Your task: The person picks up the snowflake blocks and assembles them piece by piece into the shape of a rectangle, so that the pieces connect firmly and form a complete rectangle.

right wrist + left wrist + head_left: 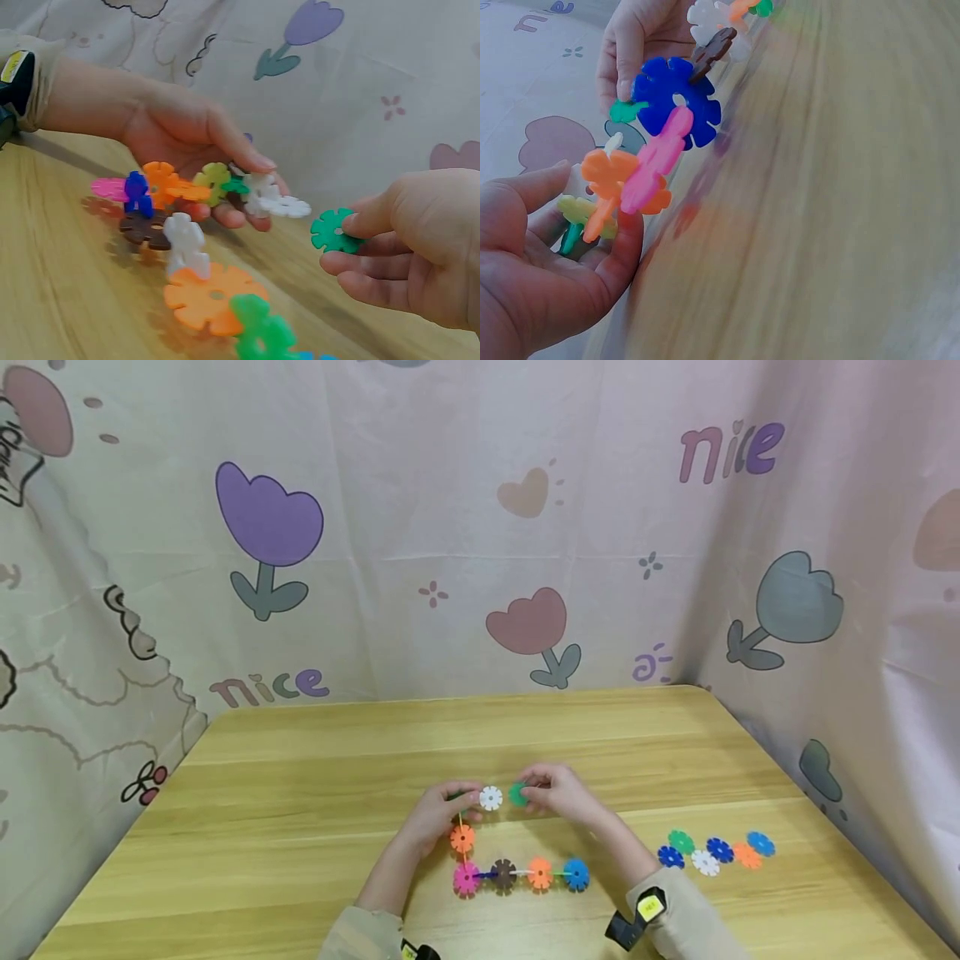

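Notched plastic snowflake discs are slotted together into an L-shaped chain. Its near row runs from a pink disc (466, 878) past a brown disc (503, 876) and an orange disc (540, 873) to a blue disc (577, 874). My left hand (441, 814) grips the far end of the other arm, where a white disc (491, 798) sticks out to the right. Between the thumb and fingers of my right hand (562, 795) is a loose green disc (334, 231), held upright. A small gap separates it from the white disc.
To the right of my right forearm, several loose discs lie on the wooden table (300, 793), among them a white disc (706, 862) and a light blue disc (761, 843). A printed curtain (420, 635) stands behind the table and along its sides.
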`<state>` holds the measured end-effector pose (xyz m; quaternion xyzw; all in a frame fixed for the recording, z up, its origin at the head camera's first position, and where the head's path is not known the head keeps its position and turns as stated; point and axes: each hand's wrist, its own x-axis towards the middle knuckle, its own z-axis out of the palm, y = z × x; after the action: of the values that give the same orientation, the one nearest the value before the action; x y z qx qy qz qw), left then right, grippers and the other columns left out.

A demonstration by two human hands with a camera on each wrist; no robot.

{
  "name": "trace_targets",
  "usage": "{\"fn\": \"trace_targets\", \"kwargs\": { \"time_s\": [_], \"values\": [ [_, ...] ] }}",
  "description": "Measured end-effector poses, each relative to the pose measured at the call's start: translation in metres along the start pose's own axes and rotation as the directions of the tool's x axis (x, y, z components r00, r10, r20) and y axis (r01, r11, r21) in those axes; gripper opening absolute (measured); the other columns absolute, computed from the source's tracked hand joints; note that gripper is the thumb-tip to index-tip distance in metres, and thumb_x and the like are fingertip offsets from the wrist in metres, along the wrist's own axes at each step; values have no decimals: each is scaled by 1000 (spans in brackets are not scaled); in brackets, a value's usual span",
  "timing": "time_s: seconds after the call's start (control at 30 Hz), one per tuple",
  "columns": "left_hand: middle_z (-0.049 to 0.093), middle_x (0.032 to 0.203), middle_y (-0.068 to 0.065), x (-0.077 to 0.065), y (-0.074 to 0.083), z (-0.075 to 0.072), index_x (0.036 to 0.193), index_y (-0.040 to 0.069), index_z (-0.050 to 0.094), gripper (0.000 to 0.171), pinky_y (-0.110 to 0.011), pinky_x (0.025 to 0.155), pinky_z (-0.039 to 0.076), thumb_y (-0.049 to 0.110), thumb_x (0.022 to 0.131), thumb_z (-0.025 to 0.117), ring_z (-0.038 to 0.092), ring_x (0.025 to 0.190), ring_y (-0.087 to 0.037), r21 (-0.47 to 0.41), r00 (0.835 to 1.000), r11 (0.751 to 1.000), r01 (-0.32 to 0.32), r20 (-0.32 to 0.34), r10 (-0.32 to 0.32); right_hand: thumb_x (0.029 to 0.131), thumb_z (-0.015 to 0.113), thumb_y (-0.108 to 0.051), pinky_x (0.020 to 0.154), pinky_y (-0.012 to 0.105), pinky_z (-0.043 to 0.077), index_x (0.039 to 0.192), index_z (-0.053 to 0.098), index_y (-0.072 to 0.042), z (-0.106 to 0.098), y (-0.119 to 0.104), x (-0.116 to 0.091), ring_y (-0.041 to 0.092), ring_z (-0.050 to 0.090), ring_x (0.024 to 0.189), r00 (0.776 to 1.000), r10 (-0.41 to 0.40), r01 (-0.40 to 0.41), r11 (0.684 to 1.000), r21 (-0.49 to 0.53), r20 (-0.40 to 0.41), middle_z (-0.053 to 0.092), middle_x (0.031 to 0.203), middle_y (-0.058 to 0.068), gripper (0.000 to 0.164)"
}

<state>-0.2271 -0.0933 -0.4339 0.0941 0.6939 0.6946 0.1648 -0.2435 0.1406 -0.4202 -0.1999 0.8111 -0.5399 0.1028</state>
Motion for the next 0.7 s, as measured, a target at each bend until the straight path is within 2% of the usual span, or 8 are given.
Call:
{"fn": "trace_targets", "kwargs": {
  "time_s": [0.2, 0.53, 0.7],
  "values": [
    [62, 98, -9, 0, 0, 0, 118, -7, 56, 36, -31, 78, 51, 19, 93, 57, 63, 81, -19, -3, 1000, 1000, -1, 0, 1, 89, 58, -5, 62, 31, 55, 109, 61, 6, 8, 0, 2, 18, 60, 69, 1000, 9, -9, 1000, 21, -2, 61, 88, 9, 23],
    [62, 98, -10, 3, -3, 0, 118, -7, 56, 36, -31, 78, 52, 19, 92, 58, 63, 82, -20, -14, 1000, 1000, -2, 0, 2, 88, 60, -5, 61, 31, 54, 103, 66, 1, 11, -1, 3, 22, 61, 67, 998, 1, -1, 1000, -9, -61, 63, 78, 8, 17],
    [63, 98, -12, 3, -4, -1, 118, -9, 54, 36, -32, 77, 52, 17, 93, 56, 64, 80, -19, -34, 1000, 999, -2, 5, 2, 88, 60, -5, 62, 30, 55, 102, 67, 0, 12, -2, 3, 24, 61, 69, 997, -2, 1, 1000, -5, -73, 64, 81, 14, 16]
  ]
}}
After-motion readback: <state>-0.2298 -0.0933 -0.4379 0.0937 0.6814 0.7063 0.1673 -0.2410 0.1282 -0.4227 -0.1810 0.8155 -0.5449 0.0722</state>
